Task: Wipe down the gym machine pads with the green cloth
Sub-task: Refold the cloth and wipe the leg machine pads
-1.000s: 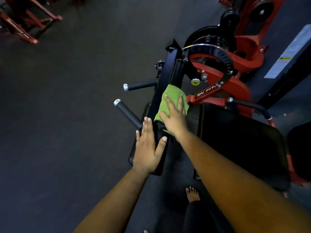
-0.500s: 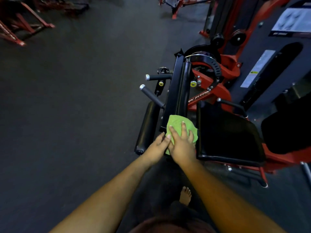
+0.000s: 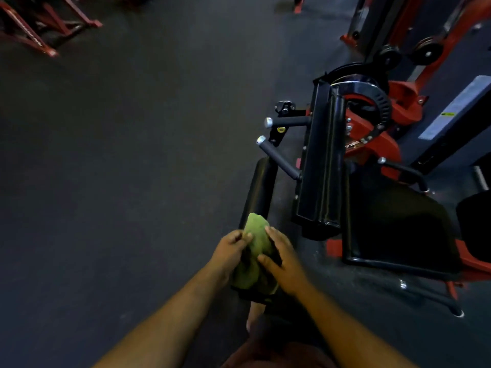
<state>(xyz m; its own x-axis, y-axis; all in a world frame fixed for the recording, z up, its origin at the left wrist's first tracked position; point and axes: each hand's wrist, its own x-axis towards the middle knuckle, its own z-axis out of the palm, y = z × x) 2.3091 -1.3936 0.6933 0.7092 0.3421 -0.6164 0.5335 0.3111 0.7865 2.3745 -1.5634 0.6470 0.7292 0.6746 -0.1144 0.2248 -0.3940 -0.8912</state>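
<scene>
Head view looks down on our two bare forearms, reaching forward over a dark gym floor [image 3: 132,168]. Our left hand [image 3: 229,252] and right hand [image 3: 285,264] meet around the green cloth [image 3: 253,254], which is bunched between them just in front of the near end of a black roller pad [image 3: 259,191]. The left grip is narrow, fingers curled and pinching the cloth's left edge near its top. The right grip is also closed on the cloth, thumb laid across its middle and fingers wrapped round its right side. The cloth's upper tip overlaps the roller pad's near end; we cannot tell whether it touches. The lower part of the cloth hangs down between our wrists, above a bare foot [image 3: 253,314] on the floor.

To the right of the roller pad stands a long black upright pad [image 3: 320,166], well apart from our hands, with two black handles [image 3: 281,159] with silver caps sticking out to its left. Beside it, further right, lies a wide black seat pad [image 3: 398,224] on a red frame [image 3: 372,144]. More red equipment [image 3: 32,30] sits at the far top left.
</scene>
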